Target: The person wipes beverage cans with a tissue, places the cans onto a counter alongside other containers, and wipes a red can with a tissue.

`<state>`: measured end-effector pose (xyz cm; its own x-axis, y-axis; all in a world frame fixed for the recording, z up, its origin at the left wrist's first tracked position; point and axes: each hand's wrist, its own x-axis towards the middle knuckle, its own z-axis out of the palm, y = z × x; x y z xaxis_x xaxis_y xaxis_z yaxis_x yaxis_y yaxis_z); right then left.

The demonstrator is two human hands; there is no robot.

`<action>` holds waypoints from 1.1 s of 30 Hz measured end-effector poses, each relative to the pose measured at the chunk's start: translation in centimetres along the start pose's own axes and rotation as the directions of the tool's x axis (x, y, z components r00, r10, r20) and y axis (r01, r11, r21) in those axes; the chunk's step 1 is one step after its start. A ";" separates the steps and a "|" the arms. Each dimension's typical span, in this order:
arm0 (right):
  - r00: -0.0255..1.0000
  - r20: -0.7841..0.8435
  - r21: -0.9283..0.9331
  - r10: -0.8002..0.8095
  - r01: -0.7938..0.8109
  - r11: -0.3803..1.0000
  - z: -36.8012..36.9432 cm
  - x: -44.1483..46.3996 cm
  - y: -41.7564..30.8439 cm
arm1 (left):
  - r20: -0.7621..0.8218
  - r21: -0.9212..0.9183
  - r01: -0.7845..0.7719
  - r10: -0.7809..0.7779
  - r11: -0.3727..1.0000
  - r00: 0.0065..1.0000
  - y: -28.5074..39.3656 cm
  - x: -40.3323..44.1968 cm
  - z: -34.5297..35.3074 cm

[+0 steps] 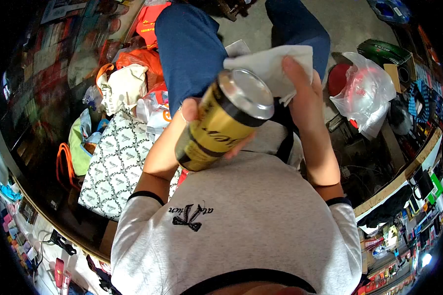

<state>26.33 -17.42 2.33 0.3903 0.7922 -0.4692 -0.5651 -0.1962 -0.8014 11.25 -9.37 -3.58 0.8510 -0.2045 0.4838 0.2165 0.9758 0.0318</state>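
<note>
A gold and black can (214, 125) with a silver end is tilted in front of my chest, its silver end toward the upper right. My left hand (189, 110) is closed round it, thumb on the near side and fingertips showing past its lower right side. My right hand (302, 88) pinches a white tissue (275, 66) under the thumb, just right of the can's silver end. The tissue hangs out to the left, close to the can's silver end. Most fingers of my right hand are hidden behind it.
On the left stand a black-and-white patterned bag (115, 167), a cream bag (125, 86) and orange bags (142, 61). At the right are a clear plastic bag (366, 93) and a green box (386, 51). A curved wooden edge (403, 174) runs lower right.
</note>
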 end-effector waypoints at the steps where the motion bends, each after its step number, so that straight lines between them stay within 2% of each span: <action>1: 0.999 0.032 -0.016 -0.012 0.013 1.000 0.3 -0.4 -0.2 | -0.222 -0.018 -0.037 0.032 0.999 0.975 -0.6 -0.6 1.2; 2: 0.997 0.067 -0.030 -0.023 0.025 0.999 0.5 -0.5 -0.3 | -0.434 -0.025 -0.079 0.060 0.997 0.899 -1.2 -1.0 2.4; 4: 0.991 0.128 -0.037 -0.024 0.029 0.999 0.5 -0.4 -0.4 | -0.448 -0.051 -0.056 0.027 0.997 0.894 -1.6 -1.7 2.1; 6: 0.973 0.165 -0.088 -0.162 0.178 0.980 0.7 -0.5 -0.3 | -0.455 -0.084 -0.029 -0.012 0.996 0.890 -2.1 -1.8 1.7; 7: 0.973 0.163 -0.087 -0.161 0.177 0.980 0.7 -0.5 -0.3 | -0.412 -0.115 -0.079 0.025 0.990 0.911 -2.3 -1.6 1.4; 9: 0.966 0.252 -0.211 -0.058 0.113 0.971 0.7 -0.2 -0.6 | -0.366 -0.148 -0.122 0.060 0.981 0.929 -2.4 -1.6 1.2; 12: 0.953 0.296 -0.165 -0.066 0.119 0.979 1.0 0.0 -0.9 | -0.370 -0.236 -0.073 -0.020 0.969 0.929 -2.5 -1.8 0.9; 16: 0.909 0.411 -0.055 -0.070 0.101 0.993 1.0 0.5 -0.9 | -0.429 -0.247 -0.115 -0.003 0.962 0.903 -3.5 -2.0 0.4; 17: 0.869 0.479 0.056 -0.120 0.107 0.993 1.4 0.5 -1.0 | -0.288 -0.283 -0.101 0.016 0.954 0.958 -4.0 -2.4 -0.8; 19: 0.845 0.517 0.123 -0.133 0.080 0.989 1.4 0.7 -1.1 | -0.277 -0.340 -0.221 0.127 0.914 0.952 -4.2 -2.2 0.4; 20: 0.833 0.536 0.155 -0.139 0.064 0.986 1.4 0.7 -1.1 | -0.276 -0.339 -0.220 0.127 0.915 0.953 -4.1 -2.3 -0.1; 21: 0.750 0.602 0.130 -0.275 0.247 0.960 1.4 1.3 -1.1 | -0.132 -0.300 -0.240 0.209 0.923 0.969 -3.8 -2.2 -0.8; 22: 0.638 0.666 0.118 -0.388 0.423 0.898 1.4 1.7 -1.0 | -0.072 -0.280 -0.252 0.242 0.926 0.968 -3.8 -2.5 -0.9; 24: 0.671 0.653 0.083 -0.351 0.397 0.914 0.9 1.4 -0.9 | 0.049 -0.243 -0.284 0.305 0.927 0.951 -3.5 -2.8 -0.9; 25: 0.659 0.675 0.041 -0.332 0.416 0.908 0.5 1.7 -0.8 | 0.094 -0.231 -0.179 0.205 0.956 0.974 -2.7 -3.2 -0.6; 27: 0.646 0.698 -0.003 -0.310 0.436 0.900 -0.6 1.4 -0.5 | 0.201 -0.181 -0.107 0.143 0.978 0.969 -1.0 -2.2 -0.7; 28: 0.790 0.586 -0.190 -0.180 0.349 0.918 -1.1 1.0 -0.4 | 0.236 -0.156 -0.087 0.122 0.984 0.964 -0.2 -1.6 -0.7; 30: 0.897 0.439 -0.355 -0.056 0.230 0.906 -1.4 0.7 -0.2 | 0.269 -0.111 -0.075 0.102 0.991 0.958 0.9 -0.9 -0.6; 31: 0.969 0.227 -0.324 -0.093 0.165 0.932 -1.2 0.8 -0.2 | 0.268 -0.105 -0.075 0.101 0.992 0.958 1.2 -0.9 -0.9; 32: 0.994 0.001 -0.275 -0.111 0.107 0.955 -1.1 0.7 -0.1 | 0.313 -0.130 0.014 0.028 0.991 0.949 1.3 -0.7 -1.2; 33: 0.983 0.056 -0.292 -0.174 0.182 0.939 -0.7 0.7 -0.9 | 0.359 -0.154 0.105 -0.044 0.983 0.932 1.3 -0.6 -1.3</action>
<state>27.61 -17.07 2.43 0.4413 0.8452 -0.3015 -0.2469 -0.2086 -0.9463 11.66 -8.10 -4.99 0.6125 -0.2054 0.7633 0.3757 0.9253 -0.0524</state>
